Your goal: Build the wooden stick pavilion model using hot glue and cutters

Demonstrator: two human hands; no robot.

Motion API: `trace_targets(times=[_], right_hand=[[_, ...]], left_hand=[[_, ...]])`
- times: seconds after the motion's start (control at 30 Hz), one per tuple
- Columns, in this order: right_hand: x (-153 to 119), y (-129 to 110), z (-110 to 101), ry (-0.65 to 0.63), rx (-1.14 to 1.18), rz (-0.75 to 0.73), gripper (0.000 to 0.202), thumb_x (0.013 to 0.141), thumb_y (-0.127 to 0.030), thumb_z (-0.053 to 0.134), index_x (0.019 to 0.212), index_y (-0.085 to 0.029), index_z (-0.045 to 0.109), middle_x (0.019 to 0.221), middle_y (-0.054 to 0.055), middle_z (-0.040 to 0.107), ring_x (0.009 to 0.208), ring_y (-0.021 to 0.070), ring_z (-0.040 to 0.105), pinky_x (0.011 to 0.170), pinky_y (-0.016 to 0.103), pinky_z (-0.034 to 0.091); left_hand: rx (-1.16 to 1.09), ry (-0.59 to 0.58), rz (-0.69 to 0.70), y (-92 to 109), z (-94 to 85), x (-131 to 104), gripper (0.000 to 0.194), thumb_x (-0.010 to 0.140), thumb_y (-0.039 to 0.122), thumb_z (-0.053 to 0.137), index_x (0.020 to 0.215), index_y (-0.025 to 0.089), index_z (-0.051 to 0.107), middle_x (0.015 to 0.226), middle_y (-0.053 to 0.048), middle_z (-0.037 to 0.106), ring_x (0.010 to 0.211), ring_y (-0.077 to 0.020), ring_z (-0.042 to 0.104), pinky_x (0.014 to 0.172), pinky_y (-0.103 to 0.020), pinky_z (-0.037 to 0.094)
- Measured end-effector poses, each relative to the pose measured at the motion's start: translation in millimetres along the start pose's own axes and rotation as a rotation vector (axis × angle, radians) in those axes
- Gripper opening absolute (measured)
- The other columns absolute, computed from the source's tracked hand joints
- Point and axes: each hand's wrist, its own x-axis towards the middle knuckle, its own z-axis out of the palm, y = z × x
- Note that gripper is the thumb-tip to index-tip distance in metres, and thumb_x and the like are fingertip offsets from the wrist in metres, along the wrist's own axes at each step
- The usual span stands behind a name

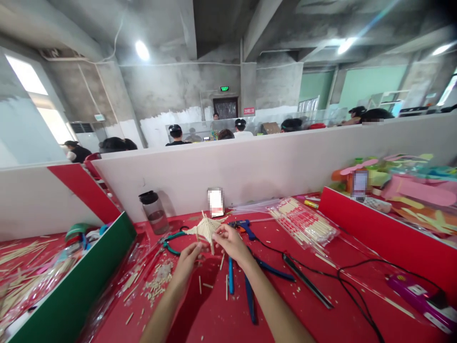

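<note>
A small model built of thin wooden sticks [207,228], peaked like a roof, is between my two hands above the red tabletop. My right hand [228,240] pinches its right side with thumb and fingers. My left hand [193,255] is at the model's lower left, fingers curled together; whether they grip a stick is too small to make out. Just right of the model lies a blue glue gun [246,228]. Green-handled pliers [173,243] rest on its left. Below my right hand are a blue stick-like tool [231,276] and blue-handled pliers [250,290], partly hidden by my forearm.
Cut stick bits [159,281] lie at left. A dark bottle [154,212] and a lit phone [215,202] stand by the white partition [250,166]. Bagged sticks [303,221], a black cutter-like tool [307,281], a cable and a purple device [421,297] lie to the right.
</note>
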Motion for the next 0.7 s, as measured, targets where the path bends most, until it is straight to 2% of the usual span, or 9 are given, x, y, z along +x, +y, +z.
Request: trace_targets(times=[0.13, 0.33, 0.53, 0.7], right_hand=[[5.5, -5.2, 5.0, -0.054, 0.100, 0.119, 0.037, 0.070, -0.042, 0.074, 0.087, -0.022, 0.048, 0.071, -0.002, 0.066, 0.064, 0.0168, 0.065, 0.048, 0.022, 0.042], [0.7, -12.2, 4.3, -0.079, 0.206, 0.245, 0.043, 0.062, -0.041, 0.079, 0.086, -0.023, 0.049, 0.074, -0.003, 0.068, 0.068, 0.0160, 0.064, 0.050, 0.021, 0.039], [6.4, -6.3, 3.8, -0.061, 0.231, 0.246, 0.044, 0.056, -0.039, 0.082, 0.082, -0.023, 0.050, 0.069, -0.004, 0.066, 0.065, 0.0152, 0.061, 0.049, 0.021, 0.036], [12.6, -1.1, 2.6, -0.067, 0.262, 0.226, 0.045, 0.054, -0.038, 0.083, 0.080, -0.023, 0.050, 0.063, -0.007, 0.061, 0.059, 0.0127, 0.055, 0.048, 0.020, 0.033]], left_hand=[[-0.066, -0.018, -0.011, 0.3, 4.8, 12.2, 0.044, 0.069, 0.055, 0.079, 0.082, 0.014, 0.069, 0.078, -0.004, 0.071, 0.057, -0.0091, 0.054, 0.054, -0.018, 0.038], [-0.108, 0.003, 0.008, -2.8, 5.7, 20.8, 0.046, 0.061, 0.054, 0.085, 0.076, 0.014, 0.067, 0.068, 0.002, 0.064, 0.053, -0.0066, 0.048, 0.051, -0.017, 0.034], [-0.162, 0.005, -0.008, -6.4, 8.5, 20.4, 0.044, 0.060, 0.051, 0.086, 0.071, 0.015, 0.063, 0.065, 0.003, 0.061, 0.050, -0.0055, 0.046, 0.051, -0.017, 0.035], [-0.218, 0.002, 0.009, -6.1, 15.4, 18.5, 0.041, 0.062, 0.047, 0.085, 0.073, 0.016, 0.061, 0.067, 0.003, 0.063, 0.053, -0.0062, 0.051, 0.053, -0.017, 0.036]])
